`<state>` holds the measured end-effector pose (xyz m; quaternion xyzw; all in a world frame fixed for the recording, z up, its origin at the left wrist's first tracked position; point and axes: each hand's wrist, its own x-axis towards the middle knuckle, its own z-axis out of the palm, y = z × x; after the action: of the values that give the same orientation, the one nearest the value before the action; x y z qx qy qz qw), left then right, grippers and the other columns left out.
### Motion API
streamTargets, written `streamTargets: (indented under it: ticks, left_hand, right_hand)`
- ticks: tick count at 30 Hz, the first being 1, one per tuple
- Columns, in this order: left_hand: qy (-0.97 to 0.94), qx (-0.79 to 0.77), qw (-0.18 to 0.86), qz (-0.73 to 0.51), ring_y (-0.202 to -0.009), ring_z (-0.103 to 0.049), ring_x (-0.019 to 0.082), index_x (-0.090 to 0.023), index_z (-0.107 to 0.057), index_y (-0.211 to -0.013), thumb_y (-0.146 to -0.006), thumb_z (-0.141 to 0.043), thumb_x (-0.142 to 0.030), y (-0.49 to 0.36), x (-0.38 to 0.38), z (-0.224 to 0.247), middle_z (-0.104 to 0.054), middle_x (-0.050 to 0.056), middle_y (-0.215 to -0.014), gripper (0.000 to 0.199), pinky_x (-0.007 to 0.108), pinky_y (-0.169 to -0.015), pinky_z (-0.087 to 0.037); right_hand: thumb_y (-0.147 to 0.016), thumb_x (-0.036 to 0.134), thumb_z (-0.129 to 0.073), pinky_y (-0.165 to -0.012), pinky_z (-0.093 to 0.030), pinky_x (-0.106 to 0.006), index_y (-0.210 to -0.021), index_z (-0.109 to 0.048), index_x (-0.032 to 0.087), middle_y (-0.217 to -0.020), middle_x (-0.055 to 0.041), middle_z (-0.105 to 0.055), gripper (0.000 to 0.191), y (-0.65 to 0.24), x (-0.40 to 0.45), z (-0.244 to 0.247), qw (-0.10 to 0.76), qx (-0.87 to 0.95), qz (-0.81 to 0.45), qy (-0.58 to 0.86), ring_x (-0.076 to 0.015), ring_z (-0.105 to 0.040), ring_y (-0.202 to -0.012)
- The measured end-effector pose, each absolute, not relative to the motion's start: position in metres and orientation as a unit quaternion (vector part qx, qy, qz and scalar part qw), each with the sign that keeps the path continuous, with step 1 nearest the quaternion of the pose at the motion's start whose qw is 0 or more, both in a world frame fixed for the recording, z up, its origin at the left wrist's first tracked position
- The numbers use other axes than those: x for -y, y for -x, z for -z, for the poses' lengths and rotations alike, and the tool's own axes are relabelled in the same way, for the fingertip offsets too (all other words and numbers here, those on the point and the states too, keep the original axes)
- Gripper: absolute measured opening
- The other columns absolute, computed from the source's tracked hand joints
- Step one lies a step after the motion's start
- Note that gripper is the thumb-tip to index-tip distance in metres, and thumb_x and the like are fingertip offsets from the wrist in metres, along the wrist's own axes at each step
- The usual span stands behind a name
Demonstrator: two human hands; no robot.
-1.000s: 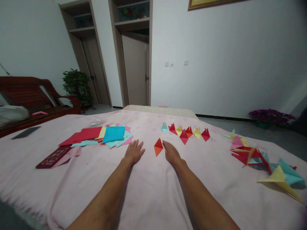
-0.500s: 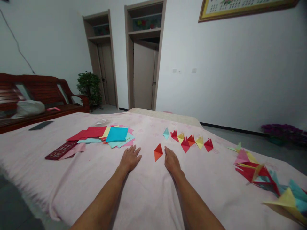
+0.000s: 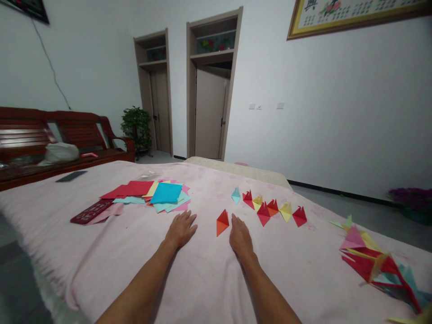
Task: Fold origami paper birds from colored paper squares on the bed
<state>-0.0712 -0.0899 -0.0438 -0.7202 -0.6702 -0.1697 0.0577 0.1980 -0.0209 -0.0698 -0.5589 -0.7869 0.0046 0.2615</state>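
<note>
My left hand (image 3: 181, 228) lies palm down on the pink cloth, its fingers spread and nothing in them. Just in front of it is a pile of coloured paper squares, topped by a blue sheet (image 3: 166, 193). My right hand (image 3: 240, 233) rests on the cloth with fingers stretched out, holding nothing. Between the two hands, close to the right fingertips but apart from them, lies an orange folded-paper piece (image 3: 222, 223), diamond-shaped. Beyond the right hand, several small folded pieces stand in a cluster, among them a light blue one (image 3: 236, 195) and a red one (image 3: 299, 216).
A pink cloth (image 3: 195, 279) covers the table. Larger folded-paper shapes (image 3: 374, 261) are heaped at the right edge. Left of the paper pile lie a dark red patterned packet (image 3: 92, 212) and a phone (image 3: 71, 176). A wooden bench (image 3: 77, 130) stands behind on the left.
The camera view has shifted slightly left and up, so things appear lower and mostly further right. Both hands and the orange folded piece stay in place on the cloth.
</note>
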Motion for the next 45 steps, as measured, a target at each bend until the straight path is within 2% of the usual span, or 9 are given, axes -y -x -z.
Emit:
streamTargets:
  ticks: [5, 24, 32, 45]
  left_hand:
    - [0.717, 0.668, 0.059, 0.188, -0.138, -0.042, 0.026, -0.023, -0.055, -0.136, -0.095, -0.046, -0.042, 0.071, 0.09, 0.043, -0.049, 0.011, -0.147, 0.047, 0.047, -0.114, -0.03]
    - [0.723, 0.668, 0.07, 0.164, -0.136, -0.044, 0.026, -0.022, -0.055, -0.136, -0.095, -0.042, -0.043, 0.072, 0.088, 0.043, -0.051, 0.01, -0.146, 0.048, 0.044, -0.114, -0.031]
    - [0.733, 0.664, 0.066, 0.136, -0.141, -0.037, 0.03, -0.023, -0.047, -0.143, -0.097, -0.04, -0.044, 0.071, 0.088, 0.045, -0.042, 0.013, -0.152, 0.052, 0.049, -0.114, -0.027]
    - [0.729, 0.66, 0.09, 0.156, -0.139, -0.039, 0.031, -0.022, -0.051, -0.14, -0.097, -0.041, -0.037, 0.069, 0.09, 0.045, -0.047, 0.014, -0.149, 0.046, 0.051, -0.112, -0.029]
  right_hand:
    - [-0.086, -0.001, -0.028, -0.118, -0.025, -0.041, -0.149, -0.036, 0.011, -0.148, -0.0148, -0.046, 0.065, -0.196, 0.022, 0.07, 0.265, 0.783, -0.006, 0.563, -0.0229, -0.04, -0.139]
    - [-0.087, -0.001, -0.029, -0.117, -0.027, -0.038, -0.149, -0.037, 0.011, -0.146, -0.0151, -0.049, 0.064, -0.193, 0.028, 0.06, 0.246, 0.777, 0.002, 0.579, -0.0232, -0.042, -0.138]
    - [-0.087, 0.0, -0.027, -0.117, -0.026, -0.037, -0.15, -0.035, 0.009, -0.147, -0.016, -0.047, 0.063, -0.192, 0.03, 0.056, 0.236, 0.781, -0.005, 0.578, -0.022, -0.04, -0.139]
    - [-0.088, 0.004, -0.033, -0.119, -0.024, -0.039, -0.146, -0.043, 0.008, -0.148, -0.0154, -0.046, 0.058, -0.196, 0.028, 0.057, 0.25, 0.787, -0.04, 0.562, -0.0232, -0.039, -0.14]
